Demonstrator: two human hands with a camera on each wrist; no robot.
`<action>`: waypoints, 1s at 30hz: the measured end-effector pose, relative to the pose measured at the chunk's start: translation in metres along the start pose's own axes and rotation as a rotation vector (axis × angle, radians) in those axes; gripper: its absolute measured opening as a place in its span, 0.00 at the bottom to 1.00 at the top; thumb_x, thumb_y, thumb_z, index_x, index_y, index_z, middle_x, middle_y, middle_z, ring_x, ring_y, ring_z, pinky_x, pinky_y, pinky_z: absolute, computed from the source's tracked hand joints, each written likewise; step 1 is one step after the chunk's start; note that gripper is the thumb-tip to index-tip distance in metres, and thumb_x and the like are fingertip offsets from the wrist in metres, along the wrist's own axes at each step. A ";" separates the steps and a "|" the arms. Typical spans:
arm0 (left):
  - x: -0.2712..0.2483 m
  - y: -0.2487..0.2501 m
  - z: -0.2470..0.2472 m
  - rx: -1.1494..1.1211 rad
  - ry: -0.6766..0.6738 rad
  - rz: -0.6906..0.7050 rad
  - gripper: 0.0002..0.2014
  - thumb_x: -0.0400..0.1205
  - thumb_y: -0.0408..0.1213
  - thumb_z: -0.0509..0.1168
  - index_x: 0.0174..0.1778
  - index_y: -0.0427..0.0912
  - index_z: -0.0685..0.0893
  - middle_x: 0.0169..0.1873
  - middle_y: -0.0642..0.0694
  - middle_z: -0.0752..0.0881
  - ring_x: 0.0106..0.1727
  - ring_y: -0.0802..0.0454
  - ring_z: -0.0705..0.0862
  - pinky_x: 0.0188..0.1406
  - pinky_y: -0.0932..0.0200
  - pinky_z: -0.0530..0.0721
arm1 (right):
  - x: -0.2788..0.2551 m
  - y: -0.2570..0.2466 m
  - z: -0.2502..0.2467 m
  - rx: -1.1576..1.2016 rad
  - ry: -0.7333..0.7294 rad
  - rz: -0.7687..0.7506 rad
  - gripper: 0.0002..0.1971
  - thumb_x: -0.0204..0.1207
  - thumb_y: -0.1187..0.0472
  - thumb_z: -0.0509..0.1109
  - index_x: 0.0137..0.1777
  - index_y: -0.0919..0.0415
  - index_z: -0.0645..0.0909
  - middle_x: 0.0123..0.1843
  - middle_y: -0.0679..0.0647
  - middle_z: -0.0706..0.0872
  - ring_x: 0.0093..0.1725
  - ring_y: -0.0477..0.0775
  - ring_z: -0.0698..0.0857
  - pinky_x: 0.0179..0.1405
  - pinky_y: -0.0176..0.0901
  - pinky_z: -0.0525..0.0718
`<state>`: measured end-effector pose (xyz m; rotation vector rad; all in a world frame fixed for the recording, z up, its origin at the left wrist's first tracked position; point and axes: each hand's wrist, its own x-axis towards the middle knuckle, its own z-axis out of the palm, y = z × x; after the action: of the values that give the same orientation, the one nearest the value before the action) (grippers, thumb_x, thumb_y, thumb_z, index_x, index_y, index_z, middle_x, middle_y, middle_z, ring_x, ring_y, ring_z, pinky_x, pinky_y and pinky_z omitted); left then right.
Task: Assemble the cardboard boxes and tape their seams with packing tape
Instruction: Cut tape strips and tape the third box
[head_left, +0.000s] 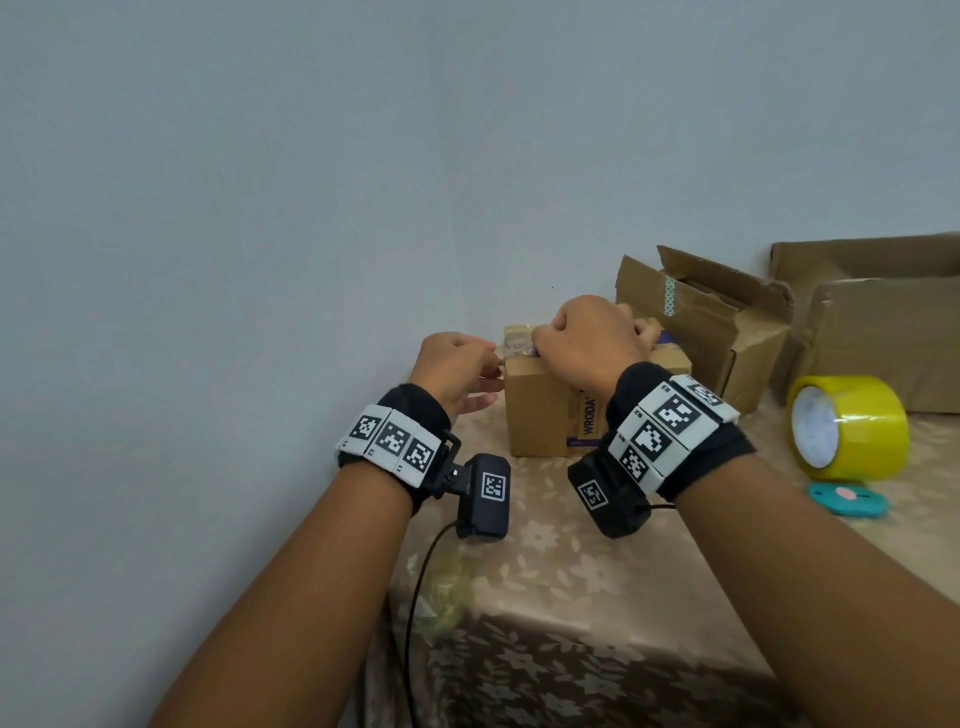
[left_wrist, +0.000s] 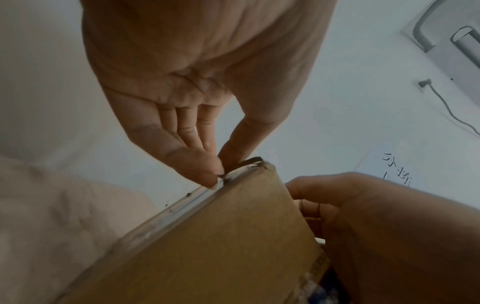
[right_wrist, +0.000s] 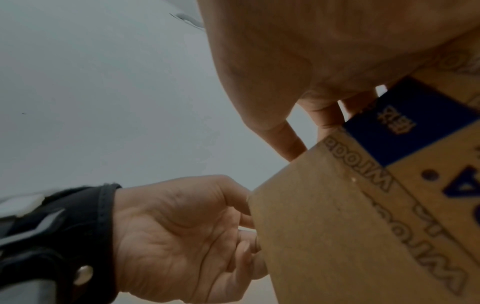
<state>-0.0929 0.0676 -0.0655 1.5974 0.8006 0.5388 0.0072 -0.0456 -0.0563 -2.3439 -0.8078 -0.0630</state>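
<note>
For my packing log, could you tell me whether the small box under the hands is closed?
Closed: the small box has its top flaps down under shiny tape, with the right hand on top.

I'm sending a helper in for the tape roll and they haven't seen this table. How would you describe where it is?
On the floral-cloth table, look to the right of the small box that both hands are working on. The tape roll stands on edge in front of the opened cardboard boxes. It is the only shiny yellow ring there, with a teal plastic piece lying before it.
</note>
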 end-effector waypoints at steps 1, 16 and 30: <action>0.000 0.000 0.000 -0.008 0.010 -0.005 0.10 0.83 0.23 0.64 0.53 0.40 0.84 0.44 0.41 0.88 0.37 0.50 0.87 0.26 0.63 0.86 | 0.000 0.000 0.000 0.002 0.000 -0.001 0.15 0.80 0.54 0.63 0.30 0.53 0.71 0.46 0.53 0.81 0.61 0.61 0.74 0.70 0.62 0.63; 0.011 -0.001 0.012 0.175 0.171 0.370 0.06 0.75 0.31 0.78 0.39 0.48 0.92 0.39 0.48 0.93 0.45 0.49 0.93 0.48 0.45 0.94 | -0.004 -0.002 -0.003 0.001 -0.001 0.016 0.17 0.80 0.50 0.66 0.31 0.52 0.69 0.53 0.56 0.83 0.65 0.64 0.73 0.70 0.62 0.65; 0.015 -0.001 0.010 0.340 0.162 0.476 0.09 0.77 0.33 0.78 0.38 0.53 0.91 0.40 0.54 0.90 0.45 0.51 0.91 0.45 0.45 0.94 | 0.001 -0.001 -0.007 -0.041 -0.068 0.023 0.18 0.85 0.48 0.64 0.35 0.53 0.71 0.60 0.57 0.81 0.72 0.66 0.70 0.73 0.61 0.63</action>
<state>-0.0765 0.0722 -0.0698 2.0985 0.6517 0.9178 0.0089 -0.0489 -0.0497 -2.4043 -0.8195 0.0096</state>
